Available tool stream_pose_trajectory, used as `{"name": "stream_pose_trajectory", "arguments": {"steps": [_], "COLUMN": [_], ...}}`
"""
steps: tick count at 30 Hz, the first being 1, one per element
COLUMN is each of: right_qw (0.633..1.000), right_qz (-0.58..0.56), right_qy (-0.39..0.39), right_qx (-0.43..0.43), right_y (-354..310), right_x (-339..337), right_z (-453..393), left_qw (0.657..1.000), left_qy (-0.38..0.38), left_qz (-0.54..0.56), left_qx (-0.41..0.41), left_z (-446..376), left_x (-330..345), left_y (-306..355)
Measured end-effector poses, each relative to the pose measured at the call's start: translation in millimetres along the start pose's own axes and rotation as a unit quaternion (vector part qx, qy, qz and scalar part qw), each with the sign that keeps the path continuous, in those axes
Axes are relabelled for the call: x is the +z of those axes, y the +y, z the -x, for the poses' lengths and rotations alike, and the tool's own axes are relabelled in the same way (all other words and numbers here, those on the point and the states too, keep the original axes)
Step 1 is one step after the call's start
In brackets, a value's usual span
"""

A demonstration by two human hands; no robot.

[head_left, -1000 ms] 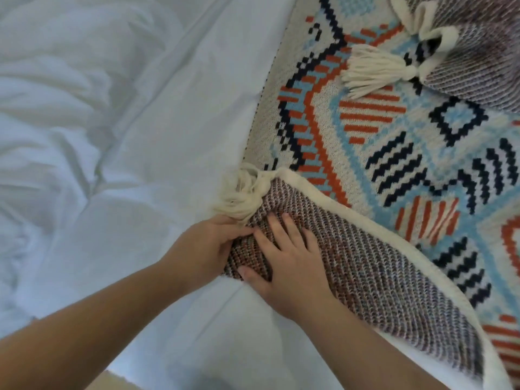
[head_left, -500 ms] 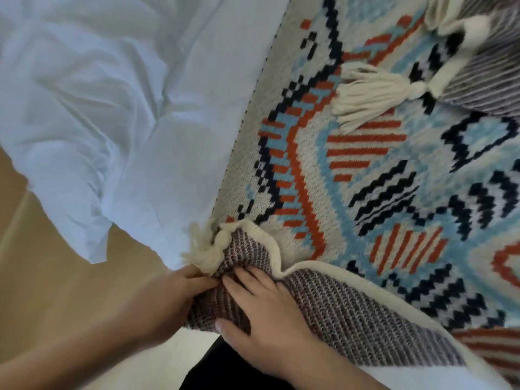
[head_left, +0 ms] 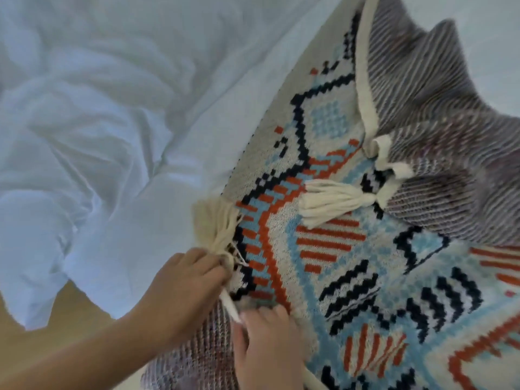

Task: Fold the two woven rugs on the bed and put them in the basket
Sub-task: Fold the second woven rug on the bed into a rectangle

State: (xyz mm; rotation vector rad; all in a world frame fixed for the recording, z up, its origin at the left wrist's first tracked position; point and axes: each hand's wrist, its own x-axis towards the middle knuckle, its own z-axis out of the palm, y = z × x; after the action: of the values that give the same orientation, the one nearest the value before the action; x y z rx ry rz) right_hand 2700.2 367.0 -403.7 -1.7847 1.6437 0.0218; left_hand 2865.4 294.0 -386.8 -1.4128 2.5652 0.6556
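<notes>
Both hands — left hand (head_left: 191,280) pinching the tassel (head_left: 216,220), right hand (head_left: 264,333) gripping the rug (head_left: 337,249) edge — could lose the corner if the loose yarn slips.

One head-worn wide-angle view looks steeply down and forward from close above the bed (head_left: 118,142), near the patterned rug (head_left: 365,263); wooden floor (head_left: 56,327) shows lower left.

Rug (head_left: 351,249): woven, patterned in cream, light blue, orange and navy, laid face up on the bed. A far corner is folded over, grey-striped underside shown, and cream tassels (head_left: 332,201) are borne at the corners.
</notes>
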Motion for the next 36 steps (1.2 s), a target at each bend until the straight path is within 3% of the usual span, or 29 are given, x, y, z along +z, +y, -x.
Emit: {"name": "stream_pose_trajectory", "arguments": {"steps": [3,5,7,10,12,14,16,20,22,25,28,30,34,36], "right_qw": [0.999,0.998,0.988,0.974,0.965,0.959,0.960,0.979,0.981,0.980,0.983,0.986,0.988,0.990], "right_qz": [0.043,-0.056,-0.076,-0.056,-0.035,-0.032,-0.040,0.001,0.064,0.105,0.079,0.049,0.054,0.072], "right_qy": [0.003,0.028,0.133,0.218,0.258,0.272,0.249,0.161,0.136,0.114,0.105,0.098,0.095,0.066], "right_qx": [-0.008,0.004,0.014,-0.015,0.024,0.076,0.125,0.125,0.120,0.127,0.126,0.125,0.108,0.106], "right_y": [6.4,12.8,17.5,37.6,55.2,73.5,87.0,96.0,95.6,100.0,104.6,105.2,99.1,93.7], "right_x": [-11.1,-46.2,-89.3,-159.9,-196.7,-220.7,-230.8,-199.4,-181.3,-169.2,-165.1,-163.8,-155.3,-147.4], "right_z": [-23.0,-40.9,-70.1,-117.0,-150.6,-174.9,-189.2,-191.0,-189.8,-191.5,-191.1,-189.0,-182.1,-174.8], "left_qw": [1.000,0.996,0.984,0.956,0.939,0.940,0.949,0.986,0.985,0.957,0.947,0.940,0.917,0.918], "left_qy": [0.017,0.075,0.169,0.284,0.331,0.301,0.208,0.071,0.069,0.131,0.166,0.149,0.077,0.064], "left_qz": [-0.009,-0.019,-0.024,-0.006,0.039,0.145,0.234,0.143,0.140,0.221,0.125,0.105,0.278,0.291], "left_qx": [0.013,0.037,0.058,0.073,0.080,0.068,0.028,-0.038,-0.067,-0.133,-0.243,-0.290,-0.274,-0.262], "left_z": [-15.4,-36.0,-71.9,-147.7,-203.3,-243.0,-259.8,-243.9,-231.5,-225.2,-204.6,-181.7,-148.6,-136.1], "left_x": [-15.2,-38.7,-70.0,-112.2,-128.0,-134.6,-125.8,-65.8,-46.5,-39.3,-35.6,-29.7,-22.6,-25.4], "left_y": [-14.8,-16.9,-15.0,-9.4,-3.2,7.0,13.8,3.7,0.0,3.8,0.6,-2.3,-6.4,-10.5]}}
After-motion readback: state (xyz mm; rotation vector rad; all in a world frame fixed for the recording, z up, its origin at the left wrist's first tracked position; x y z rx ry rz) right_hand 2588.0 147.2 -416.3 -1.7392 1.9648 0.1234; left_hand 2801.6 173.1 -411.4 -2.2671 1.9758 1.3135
